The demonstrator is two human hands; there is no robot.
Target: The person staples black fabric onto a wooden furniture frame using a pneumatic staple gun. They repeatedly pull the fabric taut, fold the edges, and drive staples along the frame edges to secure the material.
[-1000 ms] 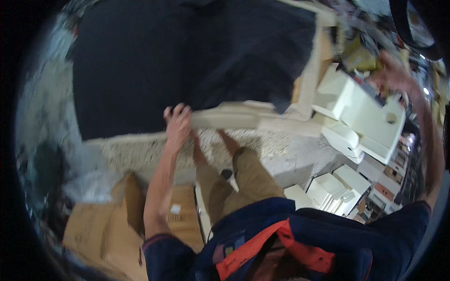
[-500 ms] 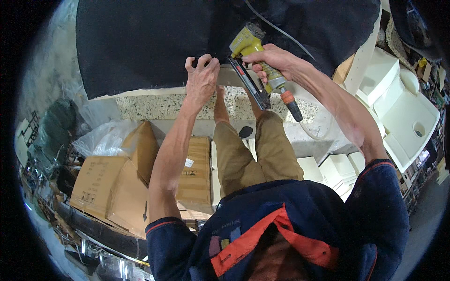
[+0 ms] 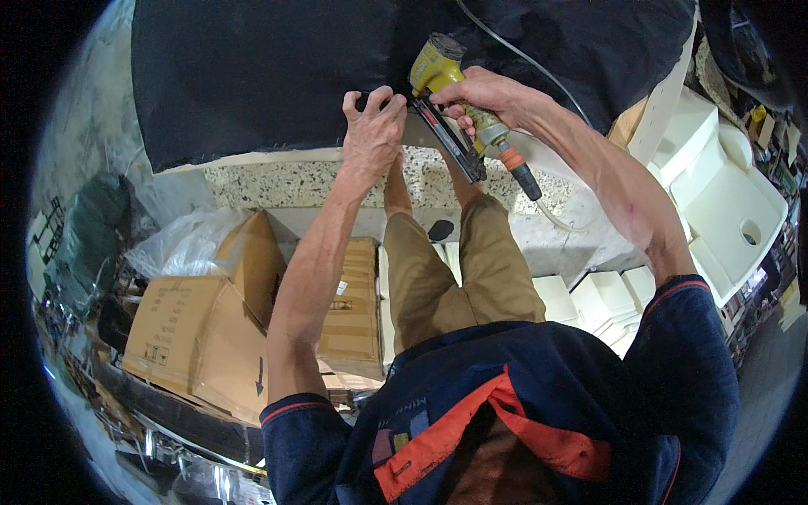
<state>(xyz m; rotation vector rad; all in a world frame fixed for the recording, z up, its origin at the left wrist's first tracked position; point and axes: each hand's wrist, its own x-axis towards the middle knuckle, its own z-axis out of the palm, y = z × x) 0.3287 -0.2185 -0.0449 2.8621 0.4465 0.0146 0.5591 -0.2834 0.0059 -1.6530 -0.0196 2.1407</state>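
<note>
Workshop floor: grey concrete [image 3: 539,227] and a pale speckled strip [image 3: 269,187] below the near edge of a broad matt black cloth sheet [image 3: 269,76]
Beige border: a smooth-looking beige strip [image 3: 418,135] along the sheet's near edge, showing between the two hands
Stapler: a yellow pistol-shaped metal air stapler [image 3: 486,128] with a slim black magazine, at the sheet's near edge; its nose end is just beside the left fingertips, to their right; whether it touches the cloth, I cannot tell
Long axis: the magazine slants from the sheet's near edge down and rightward, away from the cloth
Left hand: the bare left hand [image 3: 374,135] sits at the sheet's near edge, nearer the stapler's nose; fingers bent and slightly apart, tips at the cloth; whether they pinch it, I cannot tell
Right hand: the bare right hand [image 3: 488,99] is at the sheet's near edge, fingers wrapped around the stapler's handle
Hose: a thin grey hose [image 3: 526,52] crosses the sheet's right part
Surroundings: a large brown cardboard box [image 3: 172,324] below the sheet's left part; white moulded pieces [image 3: 728,206] beyond its right edge
</note>
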